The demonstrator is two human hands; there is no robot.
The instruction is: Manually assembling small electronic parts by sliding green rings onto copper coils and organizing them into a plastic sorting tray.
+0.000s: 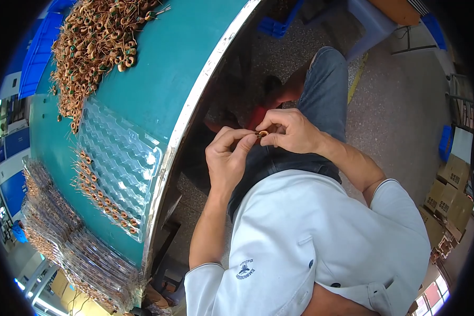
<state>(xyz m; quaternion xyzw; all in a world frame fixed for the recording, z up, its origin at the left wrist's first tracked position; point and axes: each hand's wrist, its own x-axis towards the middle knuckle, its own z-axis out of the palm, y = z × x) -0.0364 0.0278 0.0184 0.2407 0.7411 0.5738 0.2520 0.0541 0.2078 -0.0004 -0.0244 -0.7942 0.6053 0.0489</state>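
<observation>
Coil (pixel 263 134) pinched between two hands

Both hands meet above the person's lap, just beyond the pale rim (pixel 195 97) of the green table (pixel 176 42). The left hand (pixel 228 156) grips the coil's left side between thumb and forefinger; the right hand (pixel 294 131) pinches its right side in the same way. Whether the fingers hold the ring or its wires is too small to tell. On the table, near the rim, lies a clear tray (pixel 122 150) with wavy rows; similar coils (pixel 101 197) line its lower-left side, their wires pointing outward. Beyond the tray rises a heap (pixel 97 47) of loose coils, beside a blue bin (pixel 39 55). Filled trays (pixel 81 250) stand stacked nearer the person. Cartons (pixel 447 203) are piled at far right.
</observation>
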